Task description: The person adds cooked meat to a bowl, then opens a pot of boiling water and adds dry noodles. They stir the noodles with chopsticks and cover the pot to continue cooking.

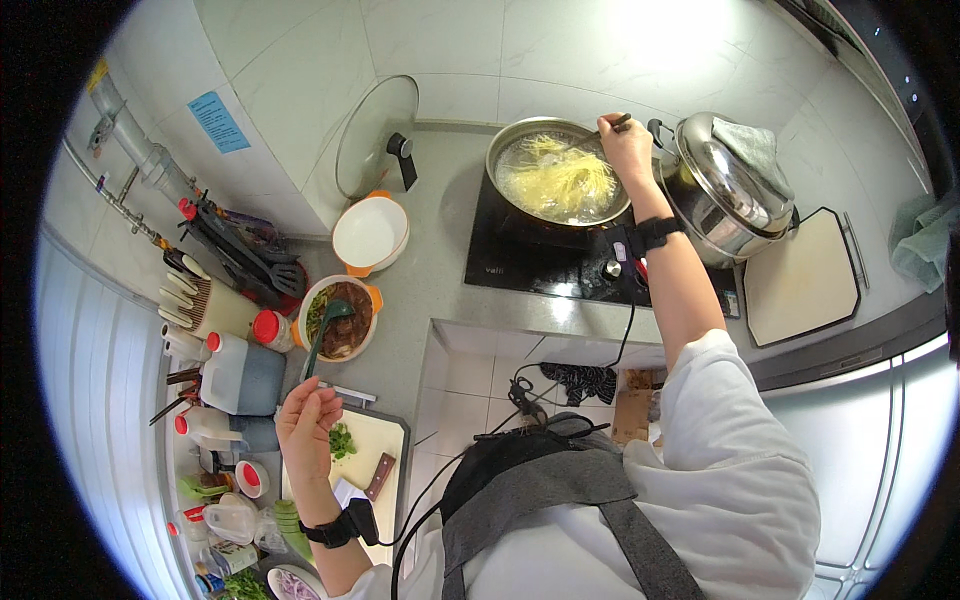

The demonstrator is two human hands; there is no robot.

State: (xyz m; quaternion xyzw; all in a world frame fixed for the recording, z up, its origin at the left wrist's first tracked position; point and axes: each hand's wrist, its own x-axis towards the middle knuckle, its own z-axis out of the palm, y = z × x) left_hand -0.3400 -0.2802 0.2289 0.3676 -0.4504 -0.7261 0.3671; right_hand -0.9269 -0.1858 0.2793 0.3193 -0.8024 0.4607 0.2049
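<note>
My right hand (pixel 626 150) grips a pair of dark chopsticks (pixel 590 143) at the far right of a wide steel pot (pixel 497 185). Their lower ends reach into pale yellow noodles (pixel 570 180) in bubbling, foamy water. Toward the left, my left hand (pixel 308 420) has its fingers curled at the upper end of a dark green ladle (pixel 316 350). The ladle's head rests in an orange-handled white bowl (pixel 372 335) with brown sauce and chopped greens. Beneath my left hand lies a cutting board (pixel 395 430) with chopped green herbs (pixel 342 440) and a brown-handled knife (pixel 380 476).
An empty orange-handled bowl (pixel 370 233) and a glass lid (pixel 375 140) stand behind. Left are bottles (pixel 240 375) and a knife block (pixel 215 305). The pot sits on a black cooktop (pixel 540 270); right are a large lidded pot (pixel 720 190) and a pale board (pixel 800 280). Cables hang before me.
</note>
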